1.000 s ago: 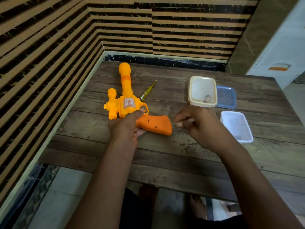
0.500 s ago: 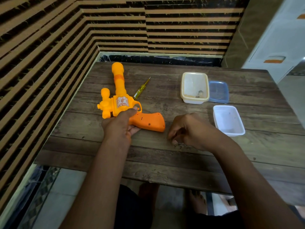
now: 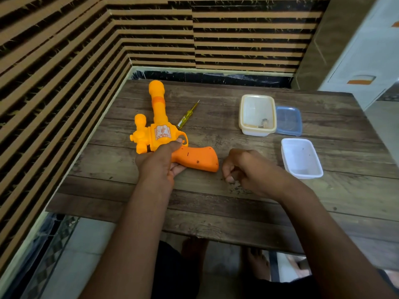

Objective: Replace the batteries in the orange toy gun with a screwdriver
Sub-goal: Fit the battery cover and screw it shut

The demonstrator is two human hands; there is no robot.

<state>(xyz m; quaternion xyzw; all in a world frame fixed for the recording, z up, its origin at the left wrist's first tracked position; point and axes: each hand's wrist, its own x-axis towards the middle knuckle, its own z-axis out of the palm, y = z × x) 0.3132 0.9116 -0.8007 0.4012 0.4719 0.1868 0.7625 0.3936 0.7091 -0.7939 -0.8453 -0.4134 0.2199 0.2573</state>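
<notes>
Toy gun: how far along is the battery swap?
Early, I'd judge. Done: nothing shows; the toy gun looks closed, no batteries visible. In hand: the left hand holds it; the right hand rests curled on the table, contents unclear. Left: the screwdriver lies unused beside the barrel.

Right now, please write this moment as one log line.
left hand: grips toy gun | right hand: curled on table | screwdriver: untouched beside toy gun

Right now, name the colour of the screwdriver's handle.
The screwdriver handle is translucent yellow, clearest in the head view.

Orange toy gun flat beside screwdriver
</notes>
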